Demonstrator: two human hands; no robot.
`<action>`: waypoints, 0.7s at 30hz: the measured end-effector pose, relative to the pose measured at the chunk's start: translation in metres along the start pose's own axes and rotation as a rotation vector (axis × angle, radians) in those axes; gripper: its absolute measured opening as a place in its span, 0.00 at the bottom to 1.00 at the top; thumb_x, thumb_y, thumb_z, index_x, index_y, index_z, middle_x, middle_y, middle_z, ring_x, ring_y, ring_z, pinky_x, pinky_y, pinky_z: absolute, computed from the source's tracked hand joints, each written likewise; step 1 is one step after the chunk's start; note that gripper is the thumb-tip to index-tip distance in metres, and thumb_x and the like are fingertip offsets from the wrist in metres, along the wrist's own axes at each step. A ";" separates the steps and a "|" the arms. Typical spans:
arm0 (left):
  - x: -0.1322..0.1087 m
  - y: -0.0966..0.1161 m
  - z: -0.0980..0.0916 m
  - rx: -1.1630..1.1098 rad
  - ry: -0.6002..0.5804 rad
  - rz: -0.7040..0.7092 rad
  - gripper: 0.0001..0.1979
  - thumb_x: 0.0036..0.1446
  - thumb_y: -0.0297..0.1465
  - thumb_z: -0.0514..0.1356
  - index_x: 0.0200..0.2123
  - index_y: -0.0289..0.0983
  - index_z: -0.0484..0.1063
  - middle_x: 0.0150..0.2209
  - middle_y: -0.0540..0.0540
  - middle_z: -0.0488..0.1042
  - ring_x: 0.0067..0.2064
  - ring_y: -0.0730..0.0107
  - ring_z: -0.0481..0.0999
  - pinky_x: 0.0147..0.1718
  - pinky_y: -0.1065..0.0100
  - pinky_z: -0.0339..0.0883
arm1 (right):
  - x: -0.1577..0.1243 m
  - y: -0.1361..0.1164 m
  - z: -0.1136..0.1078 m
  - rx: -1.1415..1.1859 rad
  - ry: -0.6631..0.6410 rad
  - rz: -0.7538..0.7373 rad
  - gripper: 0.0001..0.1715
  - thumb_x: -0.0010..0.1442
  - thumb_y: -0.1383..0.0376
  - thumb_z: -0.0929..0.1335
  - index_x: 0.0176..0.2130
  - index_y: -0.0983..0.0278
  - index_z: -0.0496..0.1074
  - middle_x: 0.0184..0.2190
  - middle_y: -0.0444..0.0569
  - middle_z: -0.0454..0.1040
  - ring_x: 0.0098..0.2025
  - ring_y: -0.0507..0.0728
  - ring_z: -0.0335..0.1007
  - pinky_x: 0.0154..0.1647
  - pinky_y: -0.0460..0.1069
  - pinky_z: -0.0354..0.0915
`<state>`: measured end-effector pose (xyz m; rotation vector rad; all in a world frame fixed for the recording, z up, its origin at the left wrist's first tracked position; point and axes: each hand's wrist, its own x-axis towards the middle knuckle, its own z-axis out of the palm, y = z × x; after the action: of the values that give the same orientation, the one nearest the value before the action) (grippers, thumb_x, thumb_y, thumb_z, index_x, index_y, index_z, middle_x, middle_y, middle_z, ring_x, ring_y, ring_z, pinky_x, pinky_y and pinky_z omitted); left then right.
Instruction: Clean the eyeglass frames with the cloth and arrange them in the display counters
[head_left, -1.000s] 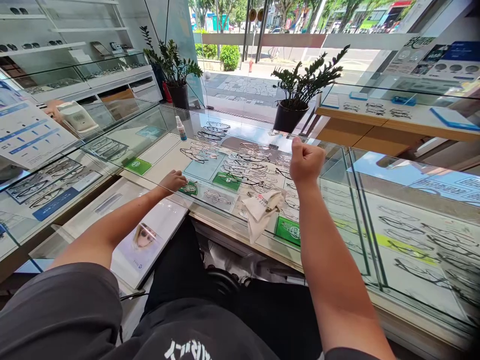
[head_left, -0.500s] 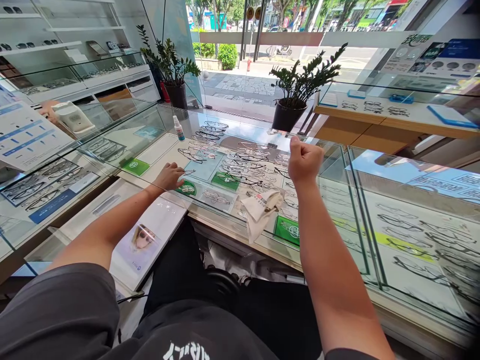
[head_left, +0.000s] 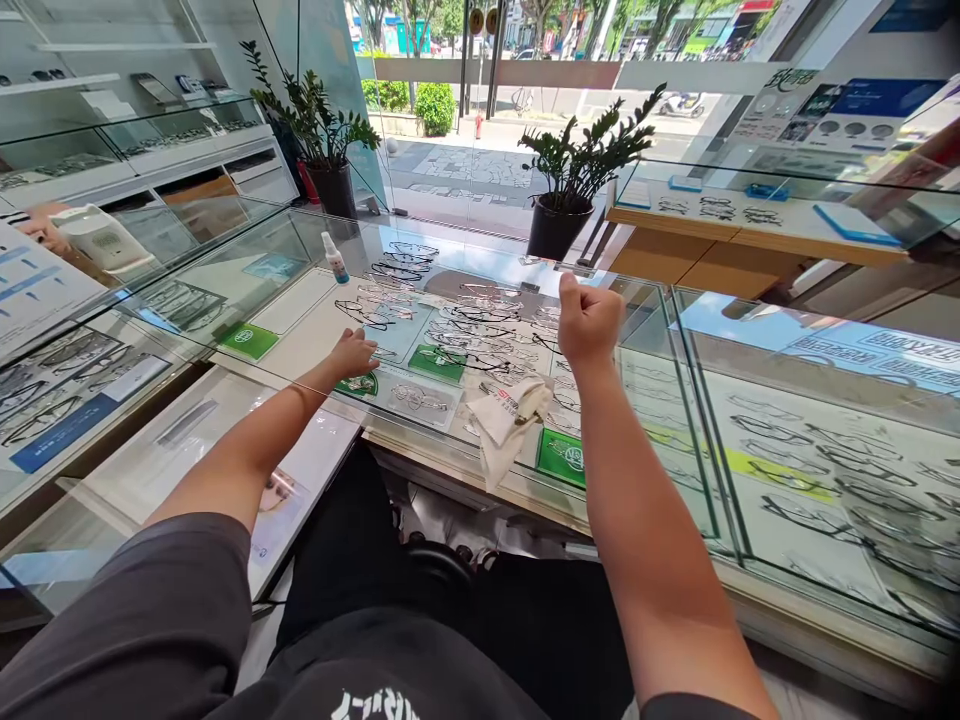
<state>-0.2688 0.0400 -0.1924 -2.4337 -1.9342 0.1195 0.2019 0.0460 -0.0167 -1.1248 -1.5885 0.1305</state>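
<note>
Over the glass counter (head_left: 442,240), left hand (head_left: 352,355) open, right hand (head_left: 590,322) closed in a fist, its hold unclear

right hand (head_left: 590,322): curled fingers hide any held item | left hand (head_left: 352,355): above or under the glass, cannot tell | eyeglass frames (head_left: 457,330): details too small | spray bottle (head_left: 335,258): label unreadable | shirt print (head_left: 371,703): cut off by bottom edge

Head-worn view, facing forward-down.
</note>
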 end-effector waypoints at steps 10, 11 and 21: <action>0.014 0.000 0.005 -0.013 -0.074 -0.029 0.24 0.64 0.46 0.60 0.51 0.40 0.88 0.53 0.29 0.87 0.62 0.33 0.70 0.63 0.39 0.53 | -0.001 0.000 -0.001 -0.035 -0.018 0.013 0.41 0.80 0.45 0.62 0.22 0.57 0.44 0.21 0.38 0.40 0.27 0.52 0.37 0.30 0.54 0.43; 0.014 0.000 0.005 -0.014 -0.077 -0.029 0.24 0.64 0.46 0.60 0.51 0.40 0.88 0.53 0.29 0.87 0.62 0.33 0.71 0.63 0.39 0.53 | 0.000 0.000 -0.001 -0.043 -0.022 0.020 0.40 0.80 0.46 0.62 0.22 0.57 0.45 0.21 0.38 0.40 0.27 0.52 0.37 0.30 0.54 0.43; 0.015 -0.001 0.002 0.022 -0.088 -0.017 0.20 0.64 0.41 0.59 0.46 0.41 0.89 0.56 0.33 0.87 0.68 0.33 0.71 0.64 0.39 0.56 | 0.000 -0.001 -0.001 -0.029 -0.031 0.048 0.40 0.78 0.55 0.65 0.20 0.57 0.44 0.22 0.38 0.39 0.27 0.51 0.37 0.32 0.54 0.43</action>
<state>-0.2668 0.0544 -0.1954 -2.4368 -1.9768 0.2505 0.2025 0.0448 -0.0156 -1.1883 -1.5957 0.1576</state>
